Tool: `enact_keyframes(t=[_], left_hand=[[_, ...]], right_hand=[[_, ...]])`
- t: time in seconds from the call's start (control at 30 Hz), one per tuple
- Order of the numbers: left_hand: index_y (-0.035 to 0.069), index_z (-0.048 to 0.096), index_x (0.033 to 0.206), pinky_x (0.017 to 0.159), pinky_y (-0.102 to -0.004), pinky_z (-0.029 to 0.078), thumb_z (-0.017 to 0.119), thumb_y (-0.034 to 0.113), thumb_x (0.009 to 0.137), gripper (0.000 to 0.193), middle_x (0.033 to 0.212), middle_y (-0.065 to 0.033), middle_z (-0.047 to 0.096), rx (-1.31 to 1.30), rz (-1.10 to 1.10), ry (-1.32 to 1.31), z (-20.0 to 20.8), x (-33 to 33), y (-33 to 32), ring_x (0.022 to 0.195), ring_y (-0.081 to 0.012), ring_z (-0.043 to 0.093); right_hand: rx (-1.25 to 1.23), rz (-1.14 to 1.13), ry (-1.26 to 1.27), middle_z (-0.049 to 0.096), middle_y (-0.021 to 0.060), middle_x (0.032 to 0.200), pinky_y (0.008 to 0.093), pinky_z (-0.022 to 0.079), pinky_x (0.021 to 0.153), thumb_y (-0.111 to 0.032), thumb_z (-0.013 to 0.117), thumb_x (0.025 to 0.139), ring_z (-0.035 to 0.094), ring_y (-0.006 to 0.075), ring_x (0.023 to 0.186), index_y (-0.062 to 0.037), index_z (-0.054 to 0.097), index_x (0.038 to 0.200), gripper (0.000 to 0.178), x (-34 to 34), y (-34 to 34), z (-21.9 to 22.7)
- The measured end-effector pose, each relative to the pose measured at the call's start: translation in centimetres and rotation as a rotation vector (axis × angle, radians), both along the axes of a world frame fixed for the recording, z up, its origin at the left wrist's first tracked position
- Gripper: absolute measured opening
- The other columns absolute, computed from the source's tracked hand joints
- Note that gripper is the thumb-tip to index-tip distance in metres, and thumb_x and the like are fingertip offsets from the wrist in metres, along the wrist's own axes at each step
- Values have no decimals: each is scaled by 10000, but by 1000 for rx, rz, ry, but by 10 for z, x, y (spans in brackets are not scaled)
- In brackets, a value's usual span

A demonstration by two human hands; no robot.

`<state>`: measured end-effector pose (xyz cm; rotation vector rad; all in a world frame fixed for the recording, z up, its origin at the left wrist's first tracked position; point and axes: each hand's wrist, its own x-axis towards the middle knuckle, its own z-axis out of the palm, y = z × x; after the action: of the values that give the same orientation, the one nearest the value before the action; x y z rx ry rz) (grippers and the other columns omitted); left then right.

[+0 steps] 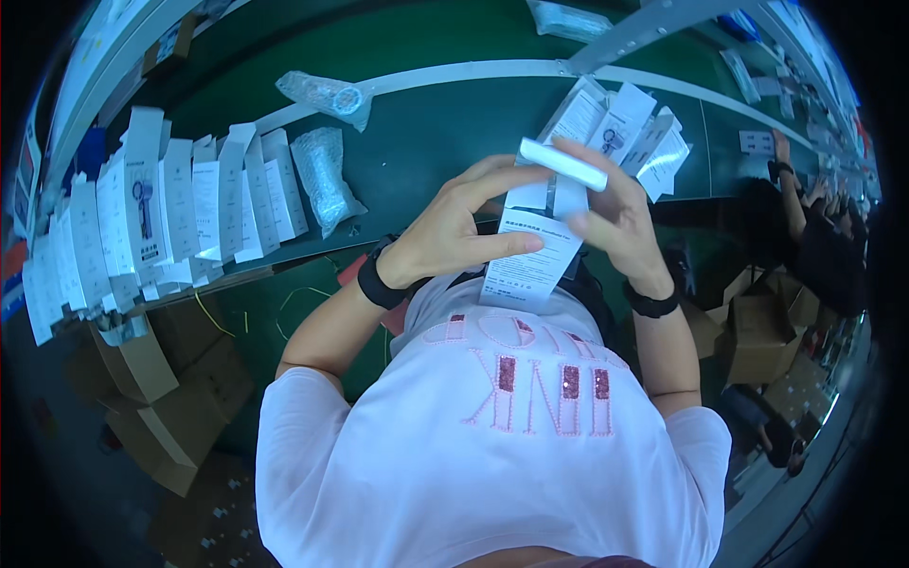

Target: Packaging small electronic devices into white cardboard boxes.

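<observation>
Two bubble-wrapped packs, one upper [317,92] and one lower [325,175], lie on the green desk [426,142], right of a row of white boxes [175,199]. Brown cardboard boxes [156,407] sit below; at far right is another person [826,260] in dark clothing.

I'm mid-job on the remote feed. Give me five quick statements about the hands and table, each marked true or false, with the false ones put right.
1. The left hand has its thumb on the front of a printed white box. True.
2. The right hand hangs down, away from that box. False: the right hand is raised beside it.
3. Black bands circle both wrists. True.
4. The table is bright yellow. False: it is green.
5. A bubble-wrapped packet lies just right of the row of white boxes. True.
</observation>
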<state>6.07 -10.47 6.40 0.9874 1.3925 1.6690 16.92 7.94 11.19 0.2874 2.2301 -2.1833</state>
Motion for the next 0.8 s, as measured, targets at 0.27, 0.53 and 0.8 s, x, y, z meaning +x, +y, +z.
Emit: enact_keyframes(t=[0.27, 0.53, 0.8], left_hand=[[63, 358, 1275, 839, -361, 510, 873, 250, 635, 842, 1232, -182, 533, -48, 100, -195, -13, 26, 64, 1047, -252, 589], [49, 408, 1290, 917, -353, 477, 846, 86, 654, 773, 1250, -132, 521, -101, 44, -155, -9, 31, 133, 1133, -213, 543], [94, 527, 1199, 862, -336, 490, 858, 212, 663, 641, 1201, -66, 550, -86, 99, -160, -14, 39, 189, 1041, -196, 564]], right_hand=[[95, -104, -69, 602, 145, 1233, 340, 428, 961, -119, 548, 918, 573, 225, 1119, -29, 650, 1156, 274, 27, 50, 2], [301, 89, 123, 599, 149, 1242, 355, 433, 969, -123, 519, 933, 555, 276, 1171, -31, 629, 1185, 291, 39, 132, -7], [373, 193, 119, 434, 203, 1405, 416, 347, 1040, -133, 596, 870, 421, 341, 1300, -53, 617, 1215, 355, 46, 184, -6]])
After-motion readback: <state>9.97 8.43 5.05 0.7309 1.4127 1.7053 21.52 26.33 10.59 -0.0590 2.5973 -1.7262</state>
